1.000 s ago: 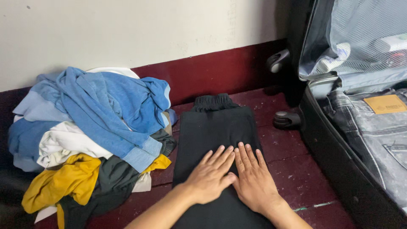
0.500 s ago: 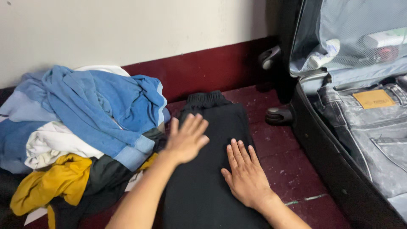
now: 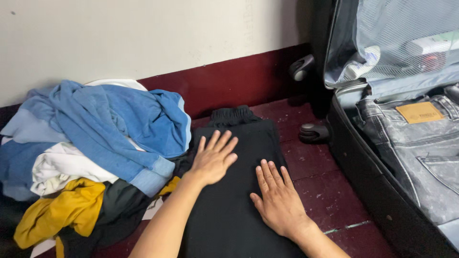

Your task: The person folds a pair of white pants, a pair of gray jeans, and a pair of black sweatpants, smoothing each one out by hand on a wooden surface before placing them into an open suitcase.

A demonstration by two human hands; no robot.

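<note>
At frame centre, folded black trousers [image 3: 239,191] are laid on the dark red floor [image 3: 325,181]. The left hand [image 3: 213,160], open and flat, has been shifted up-left since a second ago; the right hand [image 3: 279,203] stays pressed flat, smoothing continuing.

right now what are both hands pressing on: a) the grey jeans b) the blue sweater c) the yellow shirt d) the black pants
d: the left hand and the right hand both lie flat, fingers spread, on the black pants spread on the floor, beside the clothes pile.
</note>
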